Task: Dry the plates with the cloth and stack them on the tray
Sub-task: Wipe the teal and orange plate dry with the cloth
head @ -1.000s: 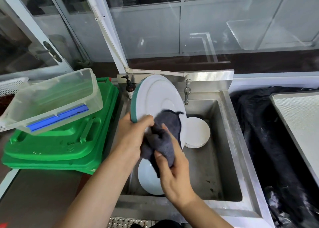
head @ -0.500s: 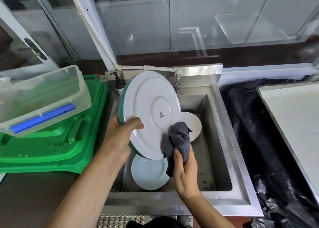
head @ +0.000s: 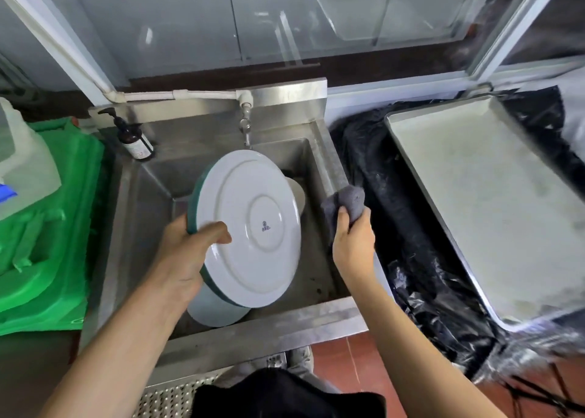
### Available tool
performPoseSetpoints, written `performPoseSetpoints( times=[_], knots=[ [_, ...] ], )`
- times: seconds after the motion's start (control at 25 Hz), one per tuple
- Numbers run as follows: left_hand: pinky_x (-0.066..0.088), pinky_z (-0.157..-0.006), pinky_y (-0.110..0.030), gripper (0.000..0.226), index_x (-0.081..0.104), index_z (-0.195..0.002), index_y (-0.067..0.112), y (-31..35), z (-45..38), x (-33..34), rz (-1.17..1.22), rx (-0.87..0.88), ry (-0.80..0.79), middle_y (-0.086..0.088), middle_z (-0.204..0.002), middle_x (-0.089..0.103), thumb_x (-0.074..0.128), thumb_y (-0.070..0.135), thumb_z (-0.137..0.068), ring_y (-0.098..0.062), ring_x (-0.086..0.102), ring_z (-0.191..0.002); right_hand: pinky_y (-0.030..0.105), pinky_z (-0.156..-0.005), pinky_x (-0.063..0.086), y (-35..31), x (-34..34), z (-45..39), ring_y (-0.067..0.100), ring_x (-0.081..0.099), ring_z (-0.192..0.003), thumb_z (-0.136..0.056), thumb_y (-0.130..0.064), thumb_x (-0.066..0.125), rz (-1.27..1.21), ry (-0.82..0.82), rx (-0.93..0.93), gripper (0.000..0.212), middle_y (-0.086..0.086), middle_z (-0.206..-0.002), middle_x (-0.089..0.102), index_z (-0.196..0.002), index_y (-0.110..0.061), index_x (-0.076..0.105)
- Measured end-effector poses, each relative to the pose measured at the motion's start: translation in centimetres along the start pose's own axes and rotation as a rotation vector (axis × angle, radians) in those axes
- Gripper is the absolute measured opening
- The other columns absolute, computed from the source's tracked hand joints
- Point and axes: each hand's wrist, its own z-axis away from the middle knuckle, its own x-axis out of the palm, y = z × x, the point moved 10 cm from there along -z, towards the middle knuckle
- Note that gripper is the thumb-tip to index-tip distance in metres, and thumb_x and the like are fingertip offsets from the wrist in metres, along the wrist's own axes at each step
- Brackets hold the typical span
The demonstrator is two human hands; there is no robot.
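Left hand (head: pixel 183 256) grips with thumb on top; right hand (head: pixel 353 243) clenched, its fingers seemingly curled tight

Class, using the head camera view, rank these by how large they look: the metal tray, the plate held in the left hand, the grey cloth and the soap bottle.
1. metal tray
2. plate, though it is nearer the camera
3. and 4. grey cloth and soap bottle look alike; unranked.

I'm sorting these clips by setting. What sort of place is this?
Probably a dishwashing corner of a commercial or canteen kitchen. A deep stainless steel sink holds plates, a large metal tray waits beside it on black plastic sheeting, and a pump bottle stands at the sink's back corner.
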Motion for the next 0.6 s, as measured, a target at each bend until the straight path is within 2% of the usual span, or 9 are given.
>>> performPoseSetpoints(
  times=[0.08, 0.12, 0.16, 0.24, 0.32, 0.4, 0.52, 0.6],
  knots=[
    [0.049, -0.076, -0.038, 0.024, 0.072, -0.084, 0.011, -0.9, 0.1, 1.3, -0.012, -0.018, -0.027, -0.011, -0.084, 0.07, 0.07, -0.004, -0.064, -0.03, 0.064, -0.086, 0.045, -0.1, 0.046, 1.4, -1.2, -0.8, 0.034, 0.058, -0.121, -0.106, -0.035, 0.05, 0.238, 0.023, -0.118, 0.035, 0.015, -0.13, 0.061, -0.13, -0.009, 0.053],
    [0.049, -0.076, -0.038, 0.026, 0.071, -0.089, 0.007, -1.2, 0.1, 1.8, -0.019, -0.027, -0.033, -0.013, -0.086, 0.069, 0.069, -0.005, -0.066, -0.031, 0.063, -0.088, 0.046, -0.112, 0.04, 3.0, -0.8, -1.1, 0.036, 0.05, -0.134, -0.106, -0.036, 0.051, 0.385, -0.033, -0.11, 0.047, 0.019, -0.145, 0.053, -0.141, -0.005, 0.049],
    [0.049, -0.075, -0.037, 0.028, 0.07, -0.092, 0.005, -1.5, 0.1, 2.1, -0.022, -0.034, -0.04, -0.014, -0.087, 0.069, 0.069, -0.004, -0.065, -0.031, 0.064, -0.087, 0.046, -0.12, 0.031, 5.3, 0.0, -1.1, 0.037, 0.039, -0.146, -0.106, -0.039, 0.051, 0.518, -0.132, -0.062, 0.058, 0.02, -0.158, 0.04, -0.151, -0.003, 0.041],
    [0.052, -0.072, -0.034, 0.033, 0.072, -0.092, 0.007, -1.7, 0.3, 2.6, -0.018, -0.033, -0.059, -0.011, -0.085, 0.071, 0.068, 0.001, -0.06, -0.028, 0.066, -0.083, 0.044, -0.125, 0.021, 9.9, 1.4, -0.2, 0.034, 0.023, -0.155, -0.106, -0.041, 0.05, 0.684, -0.362, 0.042, 0.07, 0.018, -0.169, 0.022, -0.16, -0.004, 0.026],
    [0.054, -0.069, -0.032, 0.032, 0.075, -0.084, 0.016, -1.6, 0.4, 2.8, -0.028, -0.01, -0.065, -0.005, -0.082, 0.075, 0.067, 0.006, -0.055, -0.02, 0.07, -0.077, 0.042, -0.125, 0.019, 12.5, 1.6, 0.4, 0.031, 0.017, -0.157, -0.106, -0.036, 0.049, 0.736, -0.468, 0.05, 0.072, 0.015, -0.171, 0.015, -0.163, -0.007, 0.017],
    [0.054, -0.068, -0.031, 0.03, 0.075, -0.08, 0.02, -1.4, 0.5, 2.9, -0.043, 0.023, -0.056, 0.0, -0.08, 0.076, 0.067, 0.007, -0.054, -0.016, 0.07, -0.074, 0.043, -0.125, 0.02, 13.0, 1.2, 0.3, 0.031, 0.018, -0.157, -0.105, -0.032, 0.048, 0.686, -0.462, 0.053, 0.07, 0.014, -0.171, 0.015, -0.163, -0.009, 0.018],
    [0.053, -0.073, -0.036, 0.035, 0.073, -0.086, 0.025, -0.8, 0.8, 3.3, -0.084, 0.089, -0.031, 0.004, -0.086, 0.076, 0.067, 0.009, -0.055, -0.02, 0.068, -0.084, 0.045, -0.119, 0.03, 10.9, 0.7, 0.0, 0.037, 0.035, -0.147, -0.103, -0.028, 0.05, 0.635, -0.413, 0.054, 0.062, 0.016, -0.162, 0.034, -0.159, -0.01, 0.03],
    [0.054, -0.073, -0.036, 0.04, 0.072, -0.09, 0.035, -0.3, 1.3, 3.9, -0.185, 0.155, -0.035, 0.01, -0.088, 0.075, 0.067, 0.014, -0.056, -0.012, 0.067, -0.085, 0.044, -0.105, 0.044, 7.5, 0.7, -0.1, 0.037, 0.053, -0.127, -0.102, -0.023, 0.05, 0.542, -0.366, 0.001, 0.046, 0.016, -0.136, 0.055, -0.146, -0.008, 0.048]
  ],
)
